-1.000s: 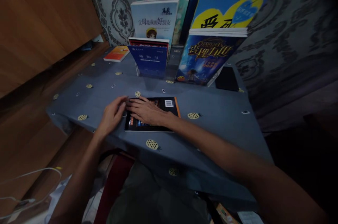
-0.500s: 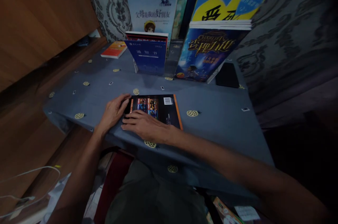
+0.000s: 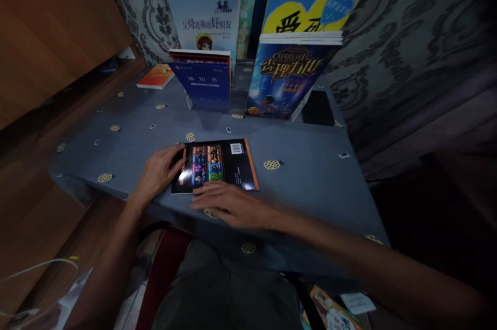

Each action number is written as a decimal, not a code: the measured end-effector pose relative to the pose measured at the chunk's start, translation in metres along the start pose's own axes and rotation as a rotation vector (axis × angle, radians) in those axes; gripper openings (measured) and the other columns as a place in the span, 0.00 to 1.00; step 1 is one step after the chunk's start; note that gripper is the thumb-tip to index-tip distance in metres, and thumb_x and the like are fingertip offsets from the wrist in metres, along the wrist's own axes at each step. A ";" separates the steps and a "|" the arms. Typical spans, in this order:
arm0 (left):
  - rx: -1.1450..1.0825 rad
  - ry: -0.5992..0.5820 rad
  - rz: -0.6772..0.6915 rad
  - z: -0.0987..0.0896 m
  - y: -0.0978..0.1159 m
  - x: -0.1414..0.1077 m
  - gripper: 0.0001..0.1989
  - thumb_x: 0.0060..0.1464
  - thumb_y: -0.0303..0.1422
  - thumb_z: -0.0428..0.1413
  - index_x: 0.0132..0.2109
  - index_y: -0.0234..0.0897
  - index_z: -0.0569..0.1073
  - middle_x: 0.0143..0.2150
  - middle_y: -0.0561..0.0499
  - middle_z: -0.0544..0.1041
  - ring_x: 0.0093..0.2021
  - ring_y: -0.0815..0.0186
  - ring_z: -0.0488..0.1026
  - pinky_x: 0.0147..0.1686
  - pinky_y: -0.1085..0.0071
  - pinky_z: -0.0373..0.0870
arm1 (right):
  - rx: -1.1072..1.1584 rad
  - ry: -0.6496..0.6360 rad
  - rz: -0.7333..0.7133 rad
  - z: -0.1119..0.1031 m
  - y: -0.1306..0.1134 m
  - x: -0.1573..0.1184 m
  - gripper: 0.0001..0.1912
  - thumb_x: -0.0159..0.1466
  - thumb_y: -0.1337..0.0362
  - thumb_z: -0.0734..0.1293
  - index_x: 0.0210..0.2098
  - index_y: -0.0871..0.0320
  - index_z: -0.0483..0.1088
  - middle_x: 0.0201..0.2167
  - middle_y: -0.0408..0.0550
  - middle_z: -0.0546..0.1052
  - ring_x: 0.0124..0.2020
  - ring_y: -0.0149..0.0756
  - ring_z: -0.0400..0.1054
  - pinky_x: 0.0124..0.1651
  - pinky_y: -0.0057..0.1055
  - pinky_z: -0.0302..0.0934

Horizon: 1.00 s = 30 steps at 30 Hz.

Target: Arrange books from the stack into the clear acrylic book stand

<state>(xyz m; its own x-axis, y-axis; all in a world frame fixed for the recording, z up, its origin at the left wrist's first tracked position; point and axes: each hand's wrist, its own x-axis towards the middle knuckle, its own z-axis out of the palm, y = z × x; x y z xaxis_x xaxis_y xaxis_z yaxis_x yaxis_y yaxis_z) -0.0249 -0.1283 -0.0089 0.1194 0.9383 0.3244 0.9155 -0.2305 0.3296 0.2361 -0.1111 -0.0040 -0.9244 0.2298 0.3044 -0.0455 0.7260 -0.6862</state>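
A black book (image 3: 229,164) with an orange edge, a barcode and small coloured pictures lies flat near the table's front edge. My left hand (image 3: 158,170) rests at its left side, fingers stretched out, the fingertips touching the upper left corner. Over the book's lower edge lies my right hand (image 3: 229,203), its fingers loosely extended and pointing left. Neither hand grips anything.
Behind the book stand a dark blue booklet (image 3: 205,89), a light blue book (image 3: 207,19), a blue comic-style book (image 3: 281,79) and a yellow-and-blue book (image 3: 310,3). An orange book (image 3: 155,77) lies at the back left. A black flat object (image 3: 318,108) lies at the right.
My right hand has slid down toward the table's front edge, uncovering the pictures on the black book. My left hand stays at the book's left side. The view has shifted slightly.
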 end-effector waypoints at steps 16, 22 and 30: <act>0.139 -0.002 0.071 0.001 0.016 -0.003 0.19 0.69 0.39 0.43 0.55 0.39 0.75 0.59 0.42 0.77 0.62 0.54 0.72 0.62 0.51 0.69 | -0.216 0.271 0.234 -0.064 0.079 -0.039 0.17 0.71 0.66 0.61 0.57 0.53 0.72 0.62 0.51 0.73 0.67 0.41 0.63 0.69 0.56 0.57; 0.132 -0.017 0.242 0.012 0.049 -0.014 0.19 0.68 0.43 0.48 0.56 0.39 0.74 0.59 0.43 0.77 0.60 0.53 0.73 0.61 0.47 0.69 | -0.255 0.303 0.225 -0.064 0.091 -0.039 0.17 0.71 0.67 0.61 0.58 0.52 0.71 0.63 0.50 0.73 0.67 0.41 0.63 0.68 0.55 0.57; 0.178 -0.074 0.360 0.024 0.090 -0.013 0.23 0.67 0.46 0.49 0.59 0.35 0.71 0.61 0.39 0.75 0.64 0.51 0.69 0.62 0.48 0.68 | -0.298 0.290 0.241 -0.061 0.086 -0.041 0.17 0.72 0.65 0.60 0.58 0.53 0.72 0.64 0.51 0.72 0.69 0.41 0.60 0.69 0.52 0.55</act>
<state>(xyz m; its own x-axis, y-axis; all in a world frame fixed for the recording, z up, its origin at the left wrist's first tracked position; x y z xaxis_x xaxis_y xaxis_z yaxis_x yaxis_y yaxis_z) 0.0653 -0.1555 -0.0049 0.4662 0.8232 0.3240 0.8613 -0.5060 0.0462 0.2935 -0.0189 -0.0352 -0.7498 0.5549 0.3604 0.3069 0.7742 -0.5536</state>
